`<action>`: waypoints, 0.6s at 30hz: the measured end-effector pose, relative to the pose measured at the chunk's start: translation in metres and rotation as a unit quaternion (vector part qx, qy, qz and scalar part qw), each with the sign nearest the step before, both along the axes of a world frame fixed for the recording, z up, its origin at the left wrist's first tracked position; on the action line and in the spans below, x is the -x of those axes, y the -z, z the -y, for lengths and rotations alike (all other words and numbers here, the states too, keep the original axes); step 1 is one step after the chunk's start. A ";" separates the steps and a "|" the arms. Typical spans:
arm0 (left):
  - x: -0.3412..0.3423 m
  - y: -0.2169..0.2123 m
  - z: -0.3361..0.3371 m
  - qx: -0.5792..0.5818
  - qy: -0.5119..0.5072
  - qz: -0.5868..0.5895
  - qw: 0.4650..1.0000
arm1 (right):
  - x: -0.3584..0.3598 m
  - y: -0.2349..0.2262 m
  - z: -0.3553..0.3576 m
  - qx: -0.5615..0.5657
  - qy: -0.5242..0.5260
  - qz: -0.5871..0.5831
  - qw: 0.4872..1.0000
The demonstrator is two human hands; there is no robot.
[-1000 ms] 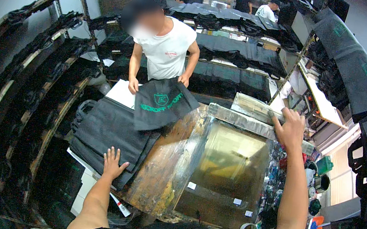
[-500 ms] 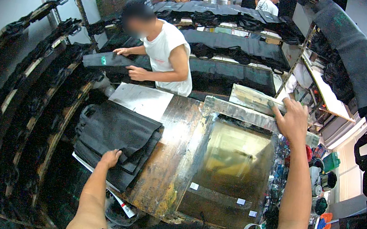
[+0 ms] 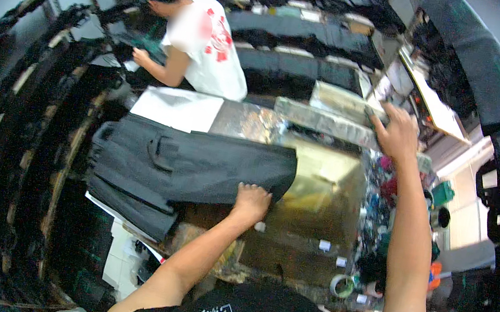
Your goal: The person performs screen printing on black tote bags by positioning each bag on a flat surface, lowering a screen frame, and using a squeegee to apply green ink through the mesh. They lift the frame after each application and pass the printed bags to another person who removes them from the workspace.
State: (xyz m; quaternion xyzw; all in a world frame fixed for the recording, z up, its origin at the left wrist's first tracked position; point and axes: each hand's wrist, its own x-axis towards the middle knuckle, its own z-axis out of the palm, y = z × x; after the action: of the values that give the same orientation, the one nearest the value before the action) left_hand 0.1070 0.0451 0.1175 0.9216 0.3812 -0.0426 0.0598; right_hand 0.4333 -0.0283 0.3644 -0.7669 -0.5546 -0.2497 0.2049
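My left hand [image 3: 252, 200] was down on the lower edge of the dark garment [image 3: 195, 167], fingers curled onto the cloth, though I couldn't tell whether they pinched it or only pressed it. The garment lay spread flat across the table [image 3: 249, 123], running from my left hand out toward nine o'clock, with its right end over the gold screen [image 3: 323, 195]. More dark cloth was stacked under it at about eight o'clock, hanging off the table edge. My right hand [image 3: 396, 131] was well apart from the left, up at one o'clock, fingers closed over the far frame [image 3: 328, 121] of the screen. So the garment sat at nine o'clock from my right hand, not touching it. A white sheet [image 3: 178, 108] lay on the table at eleven o'clock of the garment. Beyond it, a person [image 3: 205, 49] in a white shirt stood bent over dark cloth on the racks, hands away from mine
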 end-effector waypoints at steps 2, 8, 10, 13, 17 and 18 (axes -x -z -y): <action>-0.035 0.035 0.031 0.054 -0.003 0.044 0.998 | -0.015 0.007 0.000 0.022 0.027 0.055 0.998; -0.020 0.110 0.070 0.033 0.149 0.075 0.985 | -0.015 0.010 0.000 0.000 0.016 0.043 0.999; -0.005 0.127 0.070 0.028 0.181 0.097 0.978 | -0.004 0.002 -0.001 0.047 0.025 0.026 0.998; -0.031 0.124 0.064 0.045 0.223 0.067 0.971 | -0.008 -0.001 -0.008 0.049 0.031 0.038 0.998; -0.065 0.117 0.086 0.030 0.235 0.105 0.966 | -0.013 0.000 -0.008 -0.011 0.014 0.061 0.998; -0.067 0.119 0.097 0.041 0.228 0.101 0.968 | -0.011 -0.004 -0.007 0.001 0.013 0.028 1.000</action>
State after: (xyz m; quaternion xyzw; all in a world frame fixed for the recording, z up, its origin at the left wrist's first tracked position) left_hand 0.1740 -0.0516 -0.0015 0.9804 0.1512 0.0231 0.1241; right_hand 0.4444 -0.0211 0.3688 -0.7671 -0.5501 -0.2734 0.1850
